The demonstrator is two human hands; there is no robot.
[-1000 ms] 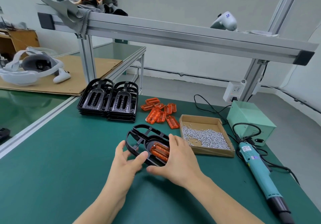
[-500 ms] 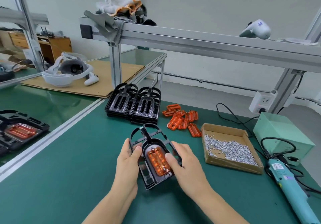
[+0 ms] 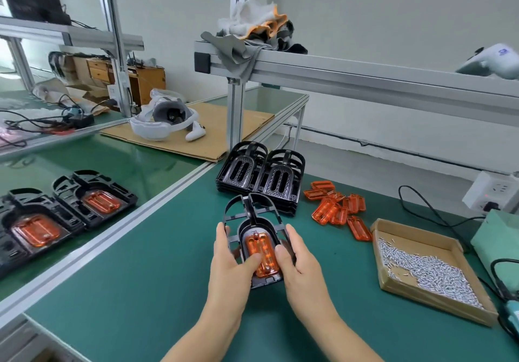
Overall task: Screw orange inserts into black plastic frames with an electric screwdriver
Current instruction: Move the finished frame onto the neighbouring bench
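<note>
Both hands' grip clamps the black frame (image 3: 254, 222), thumbs pressing its orange insert (image 3: 262, 255)

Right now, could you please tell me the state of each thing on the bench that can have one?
Black frame: held in both hands, orange insert seated.
Orange insert: in the frame, both thumbs on it.
Left hand: grips the frame's left side.
Right hand: grips the frame's right side.
Stacked frames: without inserts.
Loose inserts: piled on the mat.
Screw box: open, holding screws.
Finished frames: inserts fitted, on the left table.
</note>
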